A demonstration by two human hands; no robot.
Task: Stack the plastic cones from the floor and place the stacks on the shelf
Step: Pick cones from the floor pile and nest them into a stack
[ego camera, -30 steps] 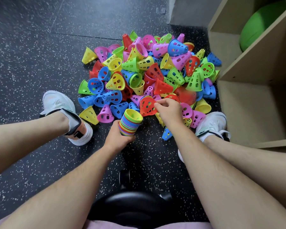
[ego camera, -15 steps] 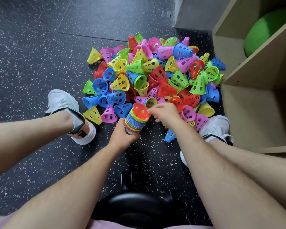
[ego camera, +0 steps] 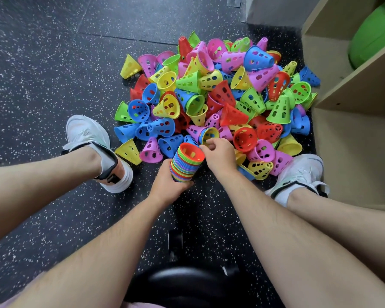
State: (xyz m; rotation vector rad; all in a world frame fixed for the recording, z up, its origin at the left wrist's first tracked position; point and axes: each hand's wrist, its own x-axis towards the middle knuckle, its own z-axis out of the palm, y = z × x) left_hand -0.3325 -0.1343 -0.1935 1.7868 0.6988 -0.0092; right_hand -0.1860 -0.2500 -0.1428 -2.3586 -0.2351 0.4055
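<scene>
My left hand grips the lower end of a multicoloured stack of cones, tilted, with a red cone on top, its open mouth facing up. My right hand is just right of the stack's mouth with its fingers curled. Its fingertips reach the near rim of a yellow cone nested in a blue one at the front of the pile. I cannot see whether they pinch that rim. The loose pile of cones covers the dark floor ahead. The wooden shelf stands at the right.
My feet in white shoes flank the pile, the left shoe and the right shoe. A green ball fills an upper shelf compartment. The lower shelf compartment opens beside the right shoe. A black stool sits under me.
My right hand carried the red cone from the pile onto the stack and let go of it. It then shifted slightly toward the nested yellow cone. The left hand kept holding the stack.
</scene>
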